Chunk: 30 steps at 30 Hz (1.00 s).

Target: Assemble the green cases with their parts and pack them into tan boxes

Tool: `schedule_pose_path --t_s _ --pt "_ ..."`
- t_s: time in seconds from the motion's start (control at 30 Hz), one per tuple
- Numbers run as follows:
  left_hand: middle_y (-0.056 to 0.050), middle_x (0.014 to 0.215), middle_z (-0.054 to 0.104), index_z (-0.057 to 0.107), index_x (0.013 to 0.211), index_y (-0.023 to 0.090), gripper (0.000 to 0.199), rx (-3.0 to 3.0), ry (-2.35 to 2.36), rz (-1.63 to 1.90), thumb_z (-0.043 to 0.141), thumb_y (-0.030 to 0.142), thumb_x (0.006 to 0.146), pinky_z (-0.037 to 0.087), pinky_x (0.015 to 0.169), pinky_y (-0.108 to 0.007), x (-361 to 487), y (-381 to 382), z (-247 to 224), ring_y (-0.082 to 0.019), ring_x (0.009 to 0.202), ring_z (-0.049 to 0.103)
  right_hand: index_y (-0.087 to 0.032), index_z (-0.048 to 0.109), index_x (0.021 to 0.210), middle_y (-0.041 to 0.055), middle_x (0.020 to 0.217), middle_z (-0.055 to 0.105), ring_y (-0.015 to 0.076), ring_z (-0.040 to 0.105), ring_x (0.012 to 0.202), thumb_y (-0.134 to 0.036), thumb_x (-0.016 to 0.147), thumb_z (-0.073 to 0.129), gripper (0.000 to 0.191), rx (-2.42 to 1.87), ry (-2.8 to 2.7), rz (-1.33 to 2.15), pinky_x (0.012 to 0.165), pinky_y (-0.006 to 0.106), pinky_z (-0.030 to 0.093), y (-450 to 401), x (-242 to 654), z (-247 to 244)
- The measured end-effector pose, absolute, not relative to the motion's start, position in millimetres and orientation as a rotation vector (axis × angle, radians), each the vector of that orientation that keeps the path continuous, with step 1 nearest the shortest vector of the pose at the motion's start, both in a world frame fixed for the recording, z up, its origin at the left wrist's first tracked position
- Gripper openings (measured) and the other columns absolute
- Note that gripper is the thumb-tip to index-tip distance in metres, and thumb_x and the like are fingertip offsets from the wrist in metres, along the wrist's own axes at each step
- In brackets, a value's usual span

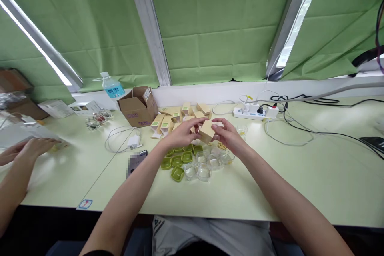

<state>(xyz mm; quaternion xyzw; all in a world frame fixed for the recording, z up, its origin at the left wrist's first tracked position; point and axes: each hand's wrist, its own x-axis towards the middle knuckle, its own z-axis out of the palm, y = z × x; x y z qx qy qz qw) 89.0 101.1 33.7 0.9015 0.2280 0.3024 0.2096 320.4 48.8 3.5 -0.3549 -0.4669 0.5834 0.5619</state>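
Observation:
A small cream-coloured box (206,131) is held between my two hands above the middle of the table. The fingers of my left hand (184,132) grip its left side, and my right hand (229,135) grips its right side. Just beyond it stand several similar cream boxes (166,125), some with green labels. Below my hands lie several green square cups (177,161) in rows. To their right are several clear plastic cups (204,173). Small yellow pieces (221,145) show partly behind my right hand.
An open cardboard box (138,111) and a water bottle (112,86) stand at the back left. A phone (138,160) and white charger (133,141) lie left. Another person's hands (36,148) work at far left. A power strip (252,113) with cables sits back right.

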Motion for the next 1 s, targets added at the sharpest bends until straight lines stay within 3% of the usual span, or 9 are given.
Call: schedule_pose_path --t_s 0.1,0.2,0.3,0.4,0.57,0.8,1.0 --pt "-0.012 0.128 0.072 0.065 0.137 0.023 0.058 2.282 0.772 0.806 0.08 0.02 0.081 0.066 0.07 -0.033 83.8 138.8 41.6 -0.022 0.091 0.074 -0.027 0.062 0.114 0.0073 0.115 0.077 0.0243 0.075 0.104 -0.066 0.079 0.088 0.059 -0.877 -1.107 1.298 0.081 0.041 0.068 51.2 325.2 0.5" --pt "-0.012 0.128 0.071 0.059 0.136 0.018 0.061 2.087 1.287 0.907 0.083 0.024 0.081 0.065 0.079 -0.034 73.6 190.8 51.5 -0.021 0.093 0.076 -0.028 0.061 0.119 0.0094 0.128 0.072 0.0261 0.068 0.122 -0.069 0.084 0.081 0.059 -0.957 -1.199 1.104 0.086 0.043 0.067 46.5 338.2 -4.0" --pt "-0.016 0.132 0.07 0.052 0.138 0.012 0.068 1.931 1.772 1.008 0.086 0.024 0.08 0.059 0.098 -0.037 57.8 244.9 60.5 -0.027 0.115 0.072 -0.027 0.06 0.123 0.0098 0.122 0.071 0.0271 0.065 0.12 -0.07 0.091 0.072 0.055 -1.02 -1.316 0.895 0.082 0.042 0.066 34.8 352.9 -10.5" --pt "-0.025 0.134 0.067 0.05 0.134 0.008 0.073 1.806 1.997 1.02 0.089 0.021 0.074 0.056 0.103 -0.04 43.3 288.6 62.9 -0.036 0.13 0.065 -0.027 0.06 0.127 0.01 0.122 0.071 0.0258 0.068 0.113 -0.064 0.1 0.064 0.046 -1.075 -1.403 0.769 0.084 0.043 0.065 20.8 363.6 -17.1" --pt "-0.033 0.137 0.065 0.048 0.136 0.002 0.082 1.667 2.205 0.975 0.092 0.013 0.069 0.055 0.106 -0.047 36.2 338.4 53.0 -0.043 0.134 0.064 -0.028 0.059 0.129 0.0088 0.12 0.073 0.0262 0.071 0.107 -0.057 0.105 0.059 0.037 -1.132 -1.474 0.671 0.088 0.045 0.062 2.6 370.3 -18.9" --pt "-0.033 0.143 0.064 0.05 0.138 0.003 0.067 1.564 2.355 0.885 0.084 0.014 0.081 0.056 0.105 -0.045 37.2 374.6 26.0 -0.041 0.137 0.065 -0.033 0.054 0.138 0.0091 0.132 0.07 0.0243 0.071 0.104 -0.057 0.108 0.053 0.038 -1.281 -1.512 0.742 0.089 0.043 0.059 -13.4 364.0 -8.9" --pt "-0.032 0.141 0.066 0.055 0.136 0.004 0.072 1.571 2.394 0.78 0.088 0.017 0.074 0.056 0.104 -0.045 33.2 378.2 2.8 -0.041 0.134 0.066 -0.034 0.052 0.141 0.0071 0.128 0.072 0.026 0.069 0.112 -0.055 0.109 0.052 0.038 -1.29 -1.54 0.75 0.089 0.042 0.058 -15.1 361.5 -11.2"
